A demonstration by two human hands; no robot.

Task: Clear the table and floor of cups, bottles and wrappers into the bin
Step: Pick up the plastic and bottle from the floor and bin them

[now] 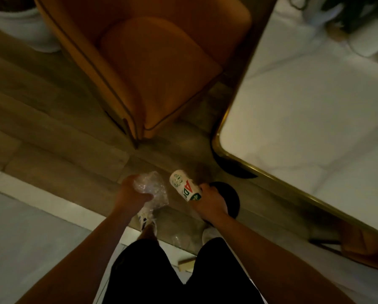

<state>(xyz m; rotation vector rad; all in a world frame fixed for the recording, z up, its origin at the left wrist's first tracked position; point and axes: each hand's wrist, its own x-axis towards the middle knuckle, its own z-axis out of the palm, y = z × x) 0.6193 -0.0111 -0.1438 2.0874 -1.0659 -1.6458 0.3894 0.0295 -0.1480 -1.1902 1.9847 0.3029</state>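
Both hands loaded: left hand [133,191] clutching crumpled wrapper [151,189], right hand [210,199] gripping cup [184,184], long axis tilting up-left, bin nowhere visible.

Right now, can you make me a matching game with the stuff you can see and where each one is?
Things:
1. clear wrapper
2. white cup
3. orange chair
4. white table

Places:
A. far side of the floor, pushed near the table
B. held in the left hand
C. along the right side, with a gold edge
D. held in the right hand

Pairs: 1-B, 2-D, 3-A, 4-C
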